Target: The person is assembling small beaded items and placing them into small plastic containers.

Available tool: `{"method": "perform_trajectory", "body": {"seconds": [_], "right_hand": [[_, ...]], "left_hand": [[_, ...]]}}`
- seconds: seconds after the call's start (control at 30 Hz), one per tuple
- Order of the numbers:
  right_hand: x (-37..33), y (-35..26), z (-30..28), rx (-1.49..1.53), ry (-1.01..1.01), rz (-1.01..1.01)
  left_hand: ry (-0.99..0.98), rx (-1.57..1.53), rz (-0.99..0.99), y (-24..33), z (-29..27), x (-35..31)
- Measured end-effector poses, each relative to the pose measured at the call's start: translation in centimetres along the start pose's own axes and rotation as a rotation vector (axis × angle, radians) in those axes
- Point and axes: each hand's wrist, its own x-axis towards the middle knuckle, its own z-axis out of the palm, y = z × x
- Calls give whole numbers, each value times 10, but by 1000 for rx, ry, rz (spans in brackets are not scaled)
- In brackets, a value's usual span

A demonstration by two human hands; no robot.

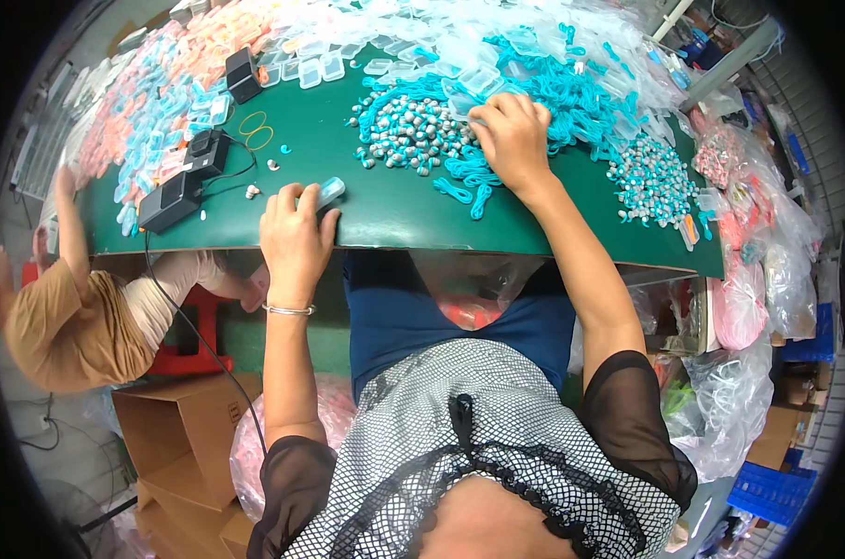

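Teal cords (571, 98) tangle under my right hand (513, 140), fingers curled into the pile, grasp unclear. My left hand (294, 238) pinches a small clear plastic case (329, 193) at the table (385, 210) edge. Best keep the case flat. Grey-teal earplugs (408, 130) lie left of the right hand.

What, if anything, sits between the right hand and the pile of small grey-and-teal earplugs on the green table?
Nothing visible does. The right hand rests knuckles-up at the right edge of the earplug pile, on teal cords. The left hand holds a small clear case near the table edge.
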Motion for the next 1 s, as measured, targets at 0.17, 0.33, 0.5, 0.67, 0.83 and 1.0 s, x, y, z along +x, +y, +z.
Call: {"method": "perform_trajectory", "body": {"seconds": [0.17,0.33,0.5,0.67,0.83,1.0], "right_hand": [[-24,-8,-44,142,-21,-37],[-63,-15,-83,103,-91,-74],[-102,-20,-107,-8,-195,-47],[-116,-15,-107,-10,-237,-5],[-112,-15,-111,59,-226,29],[-114,3,-120,86,-160,138]], "left_hand": [[80,-110,38,34,-6,5],[-19,-394,138,87,24,17],[-8,-426,79,92,51,26],[-33,-386,-21,88,63,39],[-68,-372,-13,94,61,50],[3,-368,-34,78,71,44]]}}
